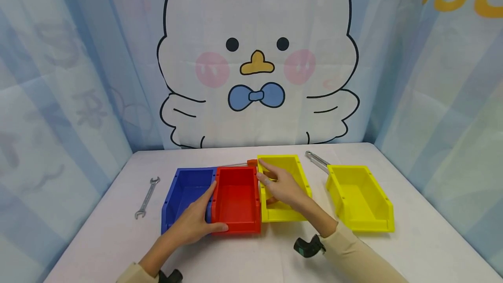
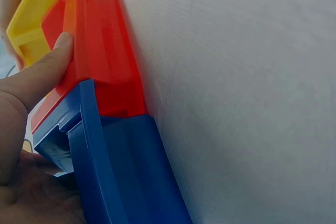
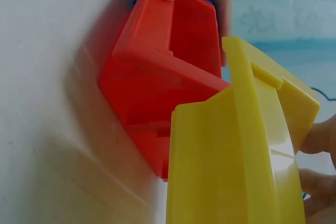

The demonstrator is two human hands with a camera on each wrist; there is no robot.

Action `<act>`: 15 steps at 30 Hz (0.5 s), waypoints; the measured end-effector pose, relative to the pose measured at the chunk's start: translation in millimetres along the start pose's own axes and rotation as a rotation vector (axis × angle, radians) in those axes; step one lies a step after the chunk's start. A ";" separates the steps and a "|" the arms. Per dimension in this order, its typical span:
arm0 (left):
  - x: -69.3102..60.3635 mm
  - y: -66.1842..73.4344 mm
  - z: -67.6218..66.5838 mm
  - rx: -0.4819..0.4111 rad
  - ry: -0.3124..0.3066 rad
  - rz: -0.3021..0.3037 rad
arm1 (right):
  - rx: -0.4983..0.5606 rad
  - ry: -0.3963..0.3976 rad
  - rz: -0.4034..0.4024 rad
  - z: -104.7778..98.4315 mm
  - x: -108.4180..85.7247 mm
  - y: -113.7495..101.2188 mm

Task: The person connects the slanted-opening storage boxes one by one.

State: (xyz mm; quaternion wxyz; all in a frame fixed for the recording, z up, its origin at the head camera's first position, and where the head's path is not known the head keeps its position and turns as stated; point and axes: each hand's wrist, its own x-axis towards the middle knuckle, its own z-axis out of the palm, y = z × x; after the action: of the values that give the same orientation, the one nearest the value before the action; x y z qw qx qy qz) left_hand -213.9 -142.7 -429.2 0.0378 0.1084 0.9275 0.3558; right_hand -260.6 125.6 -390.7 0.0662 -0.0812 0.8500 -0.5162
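the left hand grips a red open-topped plastic bin; the right hand grasps a yellow open-topped plastic bin (just beside it).

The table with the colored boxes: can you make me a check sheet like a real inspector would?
Surface: white table, light-colored top.
Job's things: blue bin beside red bin; middle yellow bin to the red one's right; another yellow bin apart at far right.
Clutter: wrench left of the blue bin; orange-handled screwdriver behind the red one; metal tool behind the far-right bin.
Grips: left grip touches the red bin, thumb at its front edge; right grip holds the middle yellow bin by its left wall.
Cables: nothing seen.
Surroundings: blue-and-white curtains; big bird drawing behind.
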 end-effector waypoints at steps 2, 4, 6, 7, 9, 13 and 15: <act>0.1 -0.4 0.1 -0.002 -0.001 -0.001 | -0.009 0.000 -0.005 0.3 0.6 0.3; 0.1 -1.0 0.4 -0.003 -0.001 0.000 | -0.020 0.002 -0.011 0.6 0.1 -0.2; 0.3 -1.9 0.8 -0.005 0.000 0.001 | -0.021 0.001 -0.009 1.0 -0.4 -0.7; 0.4 -2.3 1.0 -0.005 -0.001 0.001 | -0.020 0.001 -0.009 1.2 -0.9 -1.1; 0.6 -2.9 1.2 -0.005 -0.001 0.002 | -0.021 0.002 -0.010 1.5 -1.6 -1.4; 0.8 -2.8 0.9 -0.005 -0.002 0.005 | -0.021 0.008 -0.013 1.7 -3.0 -1.4; 0.7 -2.3 0.6 -0.004 -0.002 0.005 | -0.025 0.011 -0.018 1.7 -3.2 -0.9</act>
State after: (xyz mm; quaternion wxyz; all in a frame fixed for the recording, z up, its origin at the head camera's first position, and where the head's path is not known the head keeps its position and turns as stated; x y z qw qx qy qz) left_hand -214.9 -143.8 -431.2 0.0380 0.1112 0.9264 0.3577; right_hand -257.0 124.4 -390.6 0.0559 -0.0870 0.8560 -0.5066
